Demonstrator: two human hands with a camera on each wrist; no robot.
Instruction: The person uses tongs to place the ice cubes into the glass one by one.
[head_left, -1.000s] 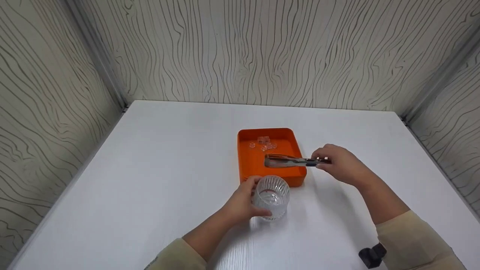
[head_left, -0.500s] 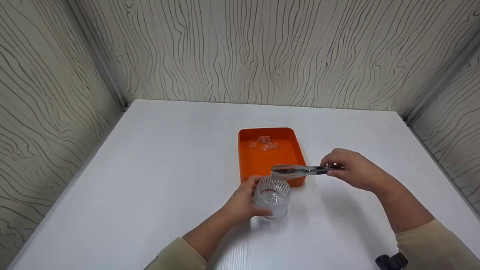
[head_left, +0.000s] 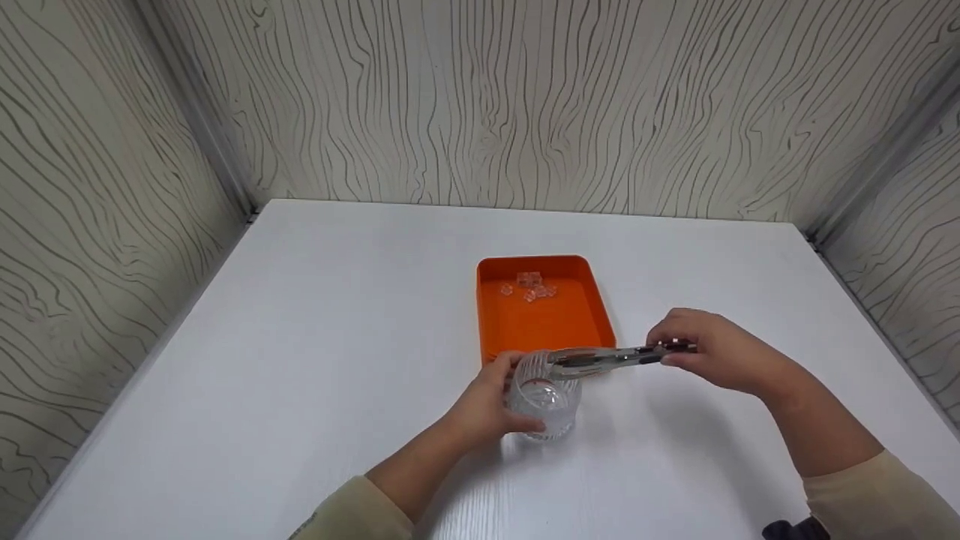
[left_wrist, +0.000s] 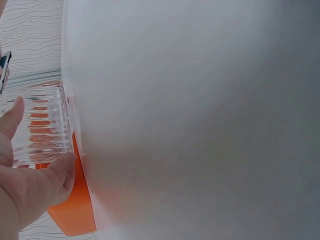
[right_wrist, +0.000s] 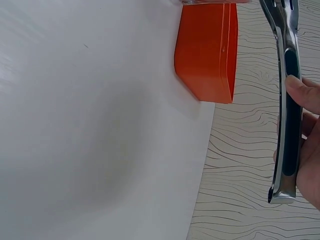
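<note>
A ribbed clear glass (head_left: 551,412) stands on the table just in front of the orange tray (head_left: 491,322). My left hand (head_left: 487,401) grips its left side, thumb in front and fingers behind; the left wrist view shows the glass (left_wrist: 45,125) between thumb and fingers. In my right hand (head_left: 705,345) are metal tongs (head_left: 600,360), held by their handles, with dark grips along the arms (right_wrist: 291,120). The tongs' tips are over the glass's rim at its right side. Whether they hold anything is too unclear to tell. Several clear cubes (head_left: 529,280) lie at the tray's far end.
The white table (head_left: 360,315) reaches back to a wood-grain patterned wall (head_left: 450,105), with side walls at left and right. A dark device (head_left: 795,529) sits at the right sleeve's cuff.
My right hand has brought the tongs from above the tray toward me and to the right, tips now lowered at the glass. The left hand and the glass have stayed put.
</note>
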